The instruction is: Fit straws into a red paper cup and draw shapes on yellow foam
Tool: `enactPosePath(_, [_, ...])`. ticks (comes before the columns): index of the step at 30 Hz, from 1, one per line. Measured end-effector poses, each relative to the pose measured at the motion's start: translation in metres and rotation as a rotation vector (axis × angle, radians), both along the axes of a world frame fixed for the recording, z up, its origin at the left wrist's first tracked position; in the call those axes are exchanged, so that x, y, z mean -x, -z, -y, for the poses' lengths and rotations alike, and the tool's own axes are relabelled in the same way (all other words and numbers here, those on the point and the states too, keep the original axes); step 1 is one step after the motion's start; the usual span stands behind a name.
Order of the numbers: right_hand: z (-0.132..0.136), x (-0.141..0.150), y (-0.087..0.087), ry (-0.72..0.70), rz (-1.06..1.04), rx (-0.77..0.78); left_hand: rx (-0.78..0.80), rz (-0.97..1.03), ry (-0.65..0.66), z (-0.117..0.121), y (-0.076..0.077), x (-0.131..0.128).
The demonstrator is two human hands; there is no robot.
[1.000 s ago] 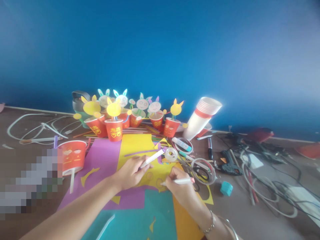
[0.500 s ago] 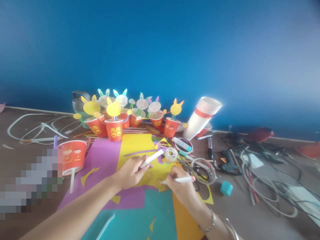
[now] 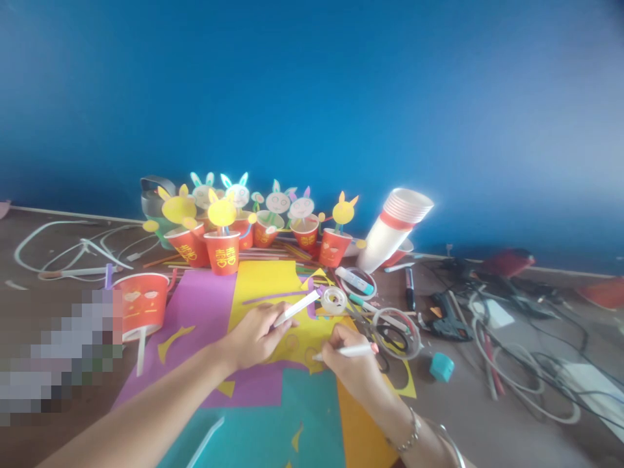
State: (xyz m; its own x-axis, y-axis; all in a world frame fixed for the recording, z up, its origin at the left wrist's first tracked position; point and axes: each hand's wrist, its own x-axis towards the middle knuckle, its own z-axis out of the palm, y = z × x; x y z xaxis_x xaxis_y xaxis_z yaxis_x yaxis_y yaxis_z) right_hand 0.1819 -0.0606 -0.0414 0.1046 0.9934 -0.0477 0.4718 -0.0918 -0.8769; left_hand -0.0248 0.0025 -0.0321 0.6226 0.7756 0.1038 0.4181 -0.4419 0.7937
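Note:
My right hand (image 3: 347, 357) is closed on a white marker (image 3: 358, 351) with a pinkish end, its tip at a small circle drawn on the yellow paper (image 3: 266, 278). A second drawn circle lies just left of it. In my left hand (image 3: 258, 335) is another white marker (image 3: 299, 307) with a purple end, pointing up and to the right, while the hand rests on the yellow sheet. Purple paper (image 3: 202, 299), teal paper (image 3: 312, 416) and orange paper (image 3: 363, 429) lie around and under it. Yellow scraps are scattered on the sheets.
Red cups (image 3: 222, 253) with paper rabbit figures stand along the back. A leaning stack of paper cups (image 3: 390, 227) is behind right. Tape rolls (image 3: 334, 301), scissors (image 3: 392, 338), a glue gun (image 3: 447, 318), a teal block (image 3: 441, 367) and tangled cables (image 3: 524, 390) lie rightward.
Very little differs. The right hand's marker tilts slightly at the drawn circle; the left hand stays in place.

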Motion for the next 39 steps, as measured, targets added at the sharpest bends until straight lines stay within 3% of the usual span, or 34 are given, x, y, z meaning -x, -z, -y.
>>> enactPosePath(12, [-0.0013,0.0008,-0.0013,0.007,0.012,-0.013,0.015,-0.021,-0.015,0.0003,-0.0003,0.0000])
enactPosePath(19, [-0.0009,0.0010,-0.0003,0.009,-0.086,0.081,0.014,-0.017,-0.018,0.0011,-0.0014,-0.0010])
enactPosePath(39, [-0.0025,0.0014,-0.0039,0.040,-0.064,0.023,0.016,-0.010,-0.013,0.0004,0.0014,-0.0010])
